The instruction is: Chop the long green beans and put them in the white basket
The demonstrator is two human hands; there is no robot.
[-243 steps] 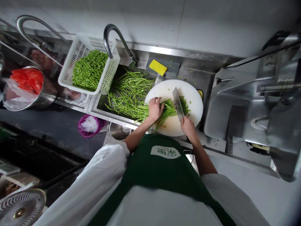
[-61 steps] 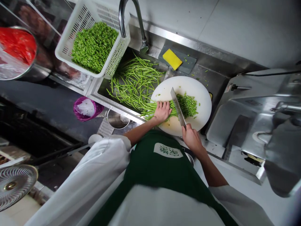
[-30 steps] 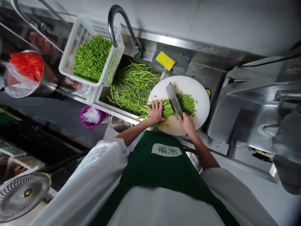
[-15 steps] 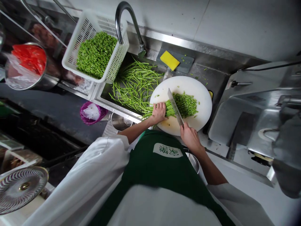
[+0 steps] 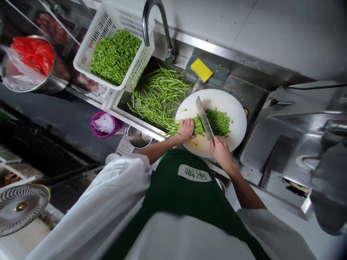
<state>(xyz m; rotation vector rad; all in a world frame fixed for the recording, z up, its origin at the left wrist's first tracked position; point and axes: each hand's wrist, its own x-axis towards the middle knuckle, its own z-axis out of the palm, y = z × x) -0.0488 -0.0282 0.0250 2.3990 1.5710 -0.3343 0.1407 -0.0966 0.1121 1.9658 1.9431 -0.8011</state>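
Observation:
My left hand (image 5: 186, 129) is closed over a bundle of long green stalks (image 5: 198, 125), pressing it onto a round white cutting board (image 5: 237, 108). My right hand (image 5: 220, 153) grips the handle of a kitchen knife (image 5: 205, 119). Its broad blade stands across the cut ends of the bundle, just right of my left fingers. Chopped green pieces (image 5: 220, 122) lie heaped on the board to the right of the blade. More uncut stalks (image 5: 159, 95) fill the sink left of the board.
A white plastic basket (image 5: 130, 74) of chopped greens sits over the sink's left end, near the curved faucet (image 5: 162, 21). Behind the board lies a yellow sponge (image 5: 201, 70). A purple bin (image 5: 104, 124) and a metal pot (image 5: 138, 136) stand below the sink edge.
The view has tilted slightly, shifting the scene. Both hands keep their grips, and the knife remains at the cut end of the stalks, its angle nearly the same.

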